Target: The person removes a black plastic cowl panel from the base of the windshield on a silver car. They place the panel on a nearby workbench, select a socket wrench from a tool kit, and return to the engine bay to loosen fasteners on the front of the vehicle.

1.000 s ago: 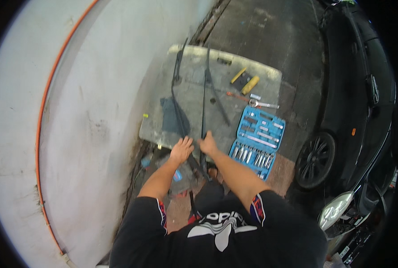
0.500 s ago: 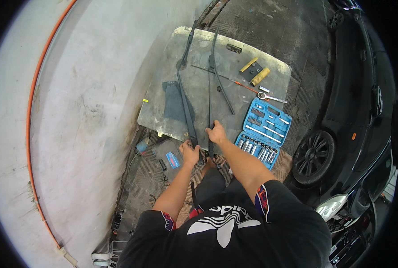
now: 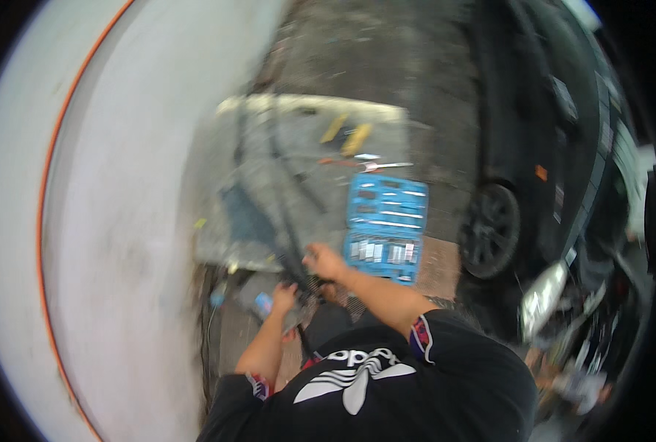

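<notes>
The view is blurred by motion. Two long black wiper arms with their blades lie side by side, lengthwise on the worn grey board: the left wiper arm [image 3: 267, 227] and the right wiper arm [image 3: 288, 222]. My left hand [image 3: 284, 296] is closed round the near end of the left one, just off the board's front edge. Close by on the right, my right hand [image 3: 323, 262] holds the right one near its lower end, its fingertips smeared. A dark cloth [image 3: 247, 214] lies beside the left wiper arm.
An open blue socket set case [image 3: 387, 228] stands right of my hands, with a ratchet [image 3: 387, 166] and yellow pieces [image 3: 357, 139] beyond it on the board [image 3: 210, 247]. A pale wall [image 3: 121, 221] rises at left. A black car [image 3: 523, 147] stands at right.
The view has swung, so board, case and car appear farther left and the board lower. Both hands stay at the near ends of the wiper arms, which now look closer together there.
</notes>
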The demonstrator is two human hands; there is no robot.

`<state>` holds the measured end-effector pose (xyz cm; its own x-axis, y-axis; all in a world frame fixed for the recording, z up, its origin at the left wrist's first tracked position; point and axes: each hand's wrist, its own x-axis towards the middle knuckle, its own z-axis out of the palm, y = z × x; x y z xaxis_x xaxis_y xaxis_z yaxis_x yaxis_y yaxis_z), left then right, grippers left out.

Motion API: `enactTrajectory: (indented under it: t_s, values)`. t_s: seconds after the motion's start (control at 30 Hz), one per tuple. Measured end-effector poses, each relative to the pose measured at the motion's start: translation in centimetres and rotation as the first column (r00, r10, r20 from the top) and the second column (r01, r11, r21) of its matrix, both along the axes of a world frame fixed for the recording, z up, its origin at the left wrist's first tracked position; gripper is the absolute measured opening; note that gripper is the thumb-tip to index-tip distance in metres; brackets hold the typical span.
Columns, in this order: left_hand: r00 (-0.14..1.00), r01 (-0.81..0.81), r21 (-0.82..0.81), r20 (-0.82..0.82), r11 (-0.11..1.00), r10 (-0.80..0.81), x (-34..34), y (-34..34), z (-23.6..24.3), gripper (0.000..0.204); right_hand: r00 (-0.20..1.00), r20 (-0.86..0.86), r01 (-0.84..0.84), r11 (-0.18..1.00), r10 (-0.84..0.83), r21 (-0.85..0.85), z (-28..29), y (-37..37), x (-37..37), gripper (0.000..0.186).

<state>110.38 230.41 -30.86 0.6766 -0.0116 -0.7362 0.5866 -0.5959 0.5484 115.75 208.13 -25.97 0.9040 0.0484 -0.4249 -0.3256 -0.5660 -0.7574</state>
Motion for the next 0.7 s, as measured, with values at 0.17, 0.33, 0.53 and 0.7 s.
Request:
enactTrajectory:
  t_s: [0.17,0.33,0.53,0.7]
  values:
    - [0.511,0.817,0.201,0.180,0.540,-0.840,-4.5,8.7,-5.5,0.042,0.989,-0.140,0.055,0.998,-0.056,-0.014,7.4,-11.0,-13.5,0.045]
    - [0.331,0.942,0.089,-0.109,0.323,-0.937,-4.6,-0.9,-0.5,0.042,0.594,-0.215,0.701,0.629,-0.776,-0.335,7.3,-26.6,-36.8,0.069]
    - [0.099,0.983,0.167,-0.182,0.069,-0.978,-5.1,-9.7,2.4,0.044,-0.288,0.142,0.903,-0.318,-0.947,-0.288,8.2,-28.6,-67.2,0.054]
    - [-0.688,0.662,0.401,-0.010,-0.633,-0.726,-10.0,-19.5,4.7,0.046,-0.337,0.063,0.853,-0.333,-0.939,-0.402,-0.3,-16.0,-88.2,0.056]
